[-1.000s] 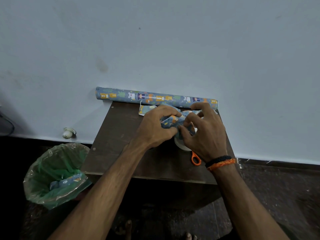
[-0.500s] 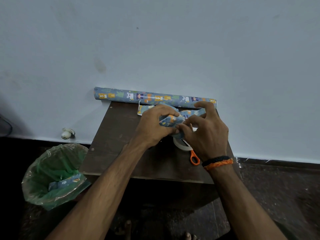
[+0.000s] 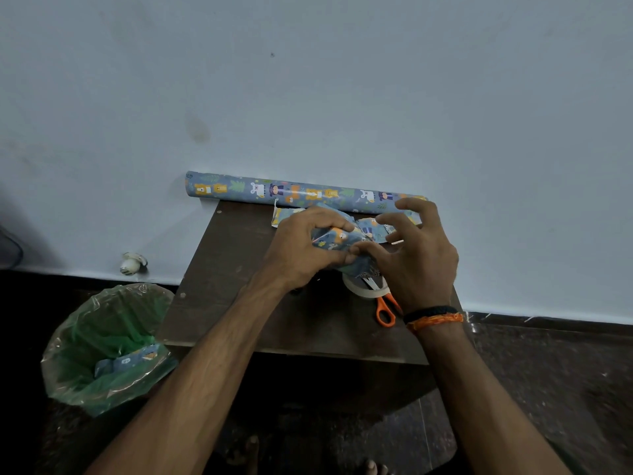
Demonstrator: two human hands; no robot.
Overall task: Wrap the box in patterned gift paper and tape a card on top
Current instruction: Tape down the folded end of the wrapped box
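A small box wrapped in blue animal-print paper (image 3: 337,240) is held just above the dark wooden table (image 3: 233,303). My left hand (image 3: 301,250) grips it from the left, fingers curled over its top. My right hand (image 3: 416,257) is on its right end: the thumb presses the paper near the front, the other fingers are spread and lifted. The roll of the same gift paper (image 3: 301,193) lies along the wall at the back. A cut strip of paper (image 3: 286,216) lies behind the box. The box itself is hidden under the paper.
A roll of tape (image 3: 363,289) and orange-handled scissors (image 3: 385,311) lie under my right hand. A bin with a green liner (image 3: 102,344), paper scrap inside, stands on the floor at the left. The table's front edge is near my forearms.
My right hand's fingers have lifted off the paper and spread, leaving the thumb on the box. My left hand keeps its grip.
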